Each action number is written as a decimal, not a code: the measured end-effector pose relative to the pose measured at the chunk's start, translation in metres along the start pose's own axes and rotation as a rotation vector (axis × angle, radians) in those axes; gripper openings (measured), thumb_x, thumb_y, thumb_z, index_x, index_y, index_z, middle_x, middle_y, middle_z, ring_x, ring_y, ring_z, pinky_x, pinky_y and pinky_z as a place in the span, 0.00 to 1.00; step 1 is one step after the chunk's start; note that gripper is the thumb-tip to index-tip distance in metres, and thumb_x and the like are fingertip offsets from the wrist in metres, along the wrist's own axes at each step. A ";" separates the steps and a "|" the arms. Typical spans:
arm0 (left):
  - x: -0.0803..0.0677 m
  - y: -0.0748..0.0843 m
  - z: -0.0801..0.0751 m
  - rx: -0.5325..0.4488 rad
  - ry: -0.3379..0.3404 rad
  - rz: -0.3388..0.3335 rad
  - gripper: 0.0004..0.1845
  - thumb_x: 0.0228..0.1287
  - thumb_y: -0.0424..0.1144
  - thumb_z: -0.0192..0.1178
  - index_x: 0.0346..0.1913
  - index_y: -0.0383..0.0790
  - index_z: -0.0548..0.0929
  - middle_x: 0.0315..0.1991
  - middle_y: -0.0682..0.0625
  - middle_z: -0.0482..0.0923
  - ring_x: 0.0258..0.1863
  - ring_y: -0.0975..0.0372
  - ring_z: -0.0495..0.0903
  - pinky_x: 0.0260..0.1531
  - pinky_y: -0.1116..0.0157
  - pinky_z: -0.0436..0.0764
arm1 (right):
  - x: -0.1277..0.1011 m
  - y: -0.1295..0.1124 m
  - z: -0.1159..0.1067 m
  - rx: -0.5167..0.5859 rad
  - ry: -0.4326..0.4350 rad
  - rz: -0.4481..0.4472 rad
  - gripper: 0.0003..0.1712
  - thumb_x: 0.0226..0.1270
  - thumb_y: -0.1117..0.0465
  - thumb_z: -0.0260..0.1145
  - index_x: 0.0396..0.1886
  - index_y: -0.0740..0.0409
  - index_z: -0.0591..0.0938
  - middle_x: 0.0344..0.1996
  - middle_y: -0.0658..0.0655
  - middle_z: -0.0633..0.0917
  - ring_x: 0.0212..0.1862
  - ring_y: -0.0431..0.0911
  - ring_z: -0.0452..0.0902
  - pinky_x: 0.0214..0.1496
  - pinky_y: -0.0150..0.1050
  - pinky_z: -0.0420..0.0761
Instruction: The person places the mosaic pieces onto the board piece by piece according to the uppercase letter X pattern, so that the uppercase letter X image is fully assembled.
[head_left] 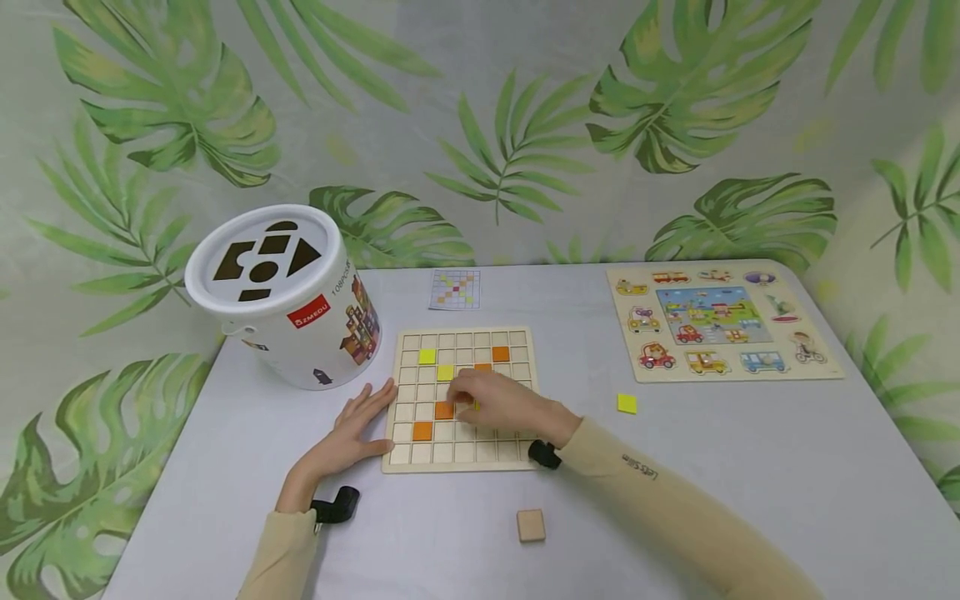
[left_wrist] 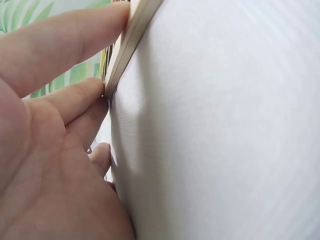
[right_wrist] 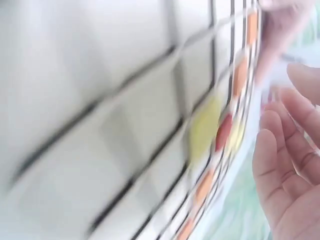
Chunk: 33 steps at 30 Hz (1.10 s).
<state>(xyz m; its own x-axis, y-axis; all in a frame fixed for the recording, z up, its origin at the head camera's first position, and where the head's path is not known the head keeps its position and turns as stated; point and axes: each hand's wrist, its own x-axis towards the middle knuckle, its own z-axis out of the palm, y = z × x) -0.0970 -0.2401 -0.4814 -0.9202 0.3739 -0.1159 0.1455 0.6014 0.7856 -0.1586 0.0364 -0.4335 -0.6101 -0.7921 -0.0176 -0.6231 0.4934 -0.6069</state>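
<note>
A square wooden grid board (head_left: 463, 457) lies on the table, with orange tiles (head_left: 422, 431) and yellow-green tiles (head_left: 427, 357) in some of its cells. My left hand (head_left: 347, 442) rests at the board's left edge, its extended fingers and thumb touching the rim. Over the board's middle hovers my right hand (head_left: 504, 403), its fingers loosely bent. Nothing shows between those fingers in the right wrist view, where a yellow tile (right_wrist: 205, 129) and a red tile (right_wrist: 224, 132) sit in the grid. From the head view, this hand hides the red tile and several cells.
A printed pattern card (head_left: 455, 290) lies behind the board. To the left stands a white bucket (head_left: 300, 350) with shaped holes in its lid. A vehicle puzzle (head_left: 750, 362) is at the back right, a loose yellow tile (head_left: 627, 403) before it. One wooden block (head_left: 531, 526) sits near the front.
</note>
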 end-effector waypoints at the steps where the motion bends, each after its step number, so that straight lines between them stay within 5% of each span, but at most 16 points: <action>1: 0.000 0.000 0.000 0.001 0.000 -0.004 0.42 0.57 0.33 0.65 0.73 0.36 0.57 0.75 0.45 0.47 0.73 0.46 0.33 0.68 0.45 0.29 | -0.008 0.006 -0.006 0.020 0.020 0.019 0.09 0.62 0.66 0.66 0.42 0.59 0.82 0.36 0.51 0.80 0.37 0.42 0.72 0.40 0.32 0.76; 7: 0.000 0.001 0.000 0.003 -0.003 -0.007 0.42 0.57 0.32 0.64 0.74 0.36 0.56 0.75 0.45 0.47 0.74 0.46 0.34 0.68 0.46 0.30 | -0.070 0.050 -0.032 0.084 0.160 0.157 0.10 0.58 0.70 0.67 0.41 0.62 0.82 0.35 0.50 0.80 0.38 0.44 0.73 0.38 0.36 0.78; 17: 0.000 0.001 0.000 0.004 0.003 -0.003 0.42 0.57 0.32 0.64 0.74 0.36 0.57 0.75 0.44 0.47 0.73 0.46 0.33 0.68 0.45 0.29 | -0.169 0.103 -0.047 0.003 0.342 0.250 0.12 0.54 0.72 0.70 0.39 0.60 0.82 0.34 0.50 0.81 0.36 0.43 0.74 0.36 0.36 0.79; 23: 0.000 0.001 0.001 0.001 0.005 -0.019 0.42 0.57 0.32 0.64 0.74 0.36 0.57 0.75 0.45 0.47 0.74 0.46 0.33 0.68 0.45 0.29 | -0.186 0.110 -0.050 -0.020 0.342 0.278 0.13 0.53 0.73 0.71 0.39 0.61 0.81 0.34 0.51 0.80 0.35 0.44 0.74 0.35 0.37 0.79; 33: -0.001 0.001 0.001 0.003 0.003 -0.004 0.42 0.57 0.33 0.64 0.74 0.36 0.56 0.75 0.44 0.47 0.74 0.46 0.33 0.68 0.45 0.30 | -0.179 0.115 -0.048 -0.015 0.279 0.333 0.13 0.54 0.72 0.70 0.39 0.61 0.80 0.33 0.50 0.77 0.35 0.44 0.70 0.34 0.35 0.76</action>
<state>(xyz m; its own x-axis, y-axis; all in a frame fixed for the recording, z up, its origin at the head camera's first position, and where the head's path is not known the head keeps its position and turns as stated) -0.0960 -0.2392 -0.4817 -0.9218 0.3697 -0.1168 0.1434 0.6051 0.7831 -0.1450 0.2521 -0.4618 -0.8867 -0.4624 0.0059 -0.3754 0.7123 -0.5931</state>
